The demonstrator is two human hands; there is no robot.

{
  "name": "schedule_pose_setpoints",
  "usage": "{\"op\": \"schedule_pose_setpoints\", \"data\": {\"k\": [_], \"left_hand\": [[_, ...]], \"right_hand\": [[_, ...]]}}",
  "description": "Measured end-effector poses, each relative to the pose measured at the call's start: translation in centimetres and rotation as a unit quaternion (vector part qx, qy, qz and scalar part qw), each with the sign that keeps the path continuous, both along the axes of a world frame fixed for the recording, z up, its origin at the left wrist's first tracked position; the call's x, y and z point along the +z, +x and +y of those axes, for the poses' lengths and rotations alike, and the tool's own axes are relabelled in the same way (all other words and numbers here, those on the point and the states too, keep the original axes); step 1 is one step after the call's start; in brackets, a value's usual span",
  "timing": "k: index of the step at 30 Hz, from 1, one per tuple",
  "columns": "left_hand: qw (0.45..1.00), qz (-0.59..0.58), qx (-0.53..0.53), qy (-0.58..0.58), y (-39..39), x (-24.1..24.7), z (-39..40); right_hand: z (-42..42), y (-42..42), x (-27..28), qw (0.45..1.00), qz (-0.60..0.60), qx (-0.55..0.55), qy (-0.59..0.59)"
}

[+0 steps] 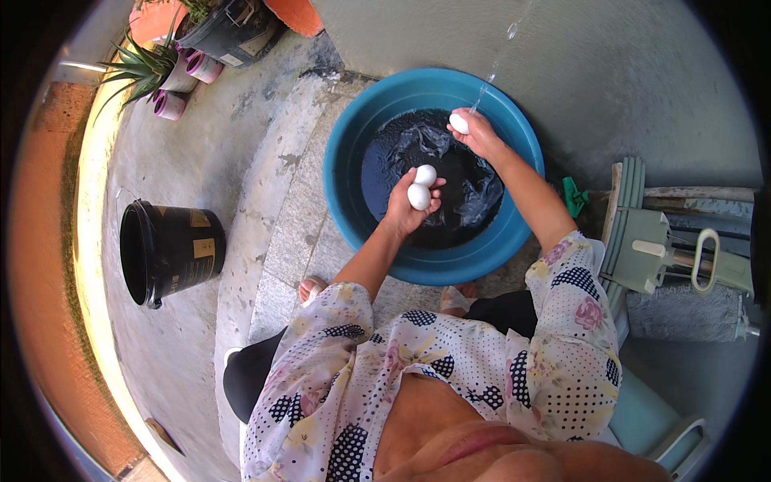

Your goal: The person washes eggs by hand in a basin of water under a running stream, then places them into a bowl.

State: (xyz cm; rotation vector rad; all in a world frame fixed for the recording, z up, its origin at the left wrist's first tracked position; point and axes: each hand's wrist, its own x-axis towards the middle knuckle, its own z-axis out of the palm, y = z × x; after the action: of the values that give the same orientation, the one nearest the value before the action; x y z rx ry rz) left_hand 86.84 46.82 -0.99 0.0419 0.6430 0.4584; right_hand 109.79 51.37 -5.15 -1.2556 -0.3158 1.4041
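Two white eggs (pixel 420 185) rest in my left hand (pixel 402 208), palm up with the fingers curled around them, above the middle of a blue plastic basin (pixel 344 181). My right hand (pixel 480 135) grips one white egg (pixel 459 123) near the basin's far right wall. A thin stream of water (pixel 483 90) falls from above onto that hand. Dark water (pixel 446 211) fills the lower part of the basin, and crumpled, dark, sheer material, perhaps plastic (pixel 480 202), shows in it. The source of the stream is out of view.
A black bucket (pixel 181 247) lies tipped or stands tilted-looking at left. Potted plants (pixel 144 66) stand at the far left by a concrete wall (pixel 542 42). Beside the basin's right are a green cloth or plastic scrap (pixel 575 197) and a pale green flat mop head with handle (pixel 644 250).
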Motion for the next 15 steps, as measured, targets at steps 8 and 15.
{"op": "schedule_pose_setpoints", "data": {"k": [8,15], "left_hand": [[0.998,-0.012,0.01,0.068,4.5,0.1,3.5],[0.996,0.05,0.02,0.077,11.2,1.9,6.4]], "right_hand": [[-0.9,0.1,2.2,0.998,0.008,0.056,-0.007],[-0.5,1.4,2.3,0.99,-0.063,-0.029,0.12]]}}
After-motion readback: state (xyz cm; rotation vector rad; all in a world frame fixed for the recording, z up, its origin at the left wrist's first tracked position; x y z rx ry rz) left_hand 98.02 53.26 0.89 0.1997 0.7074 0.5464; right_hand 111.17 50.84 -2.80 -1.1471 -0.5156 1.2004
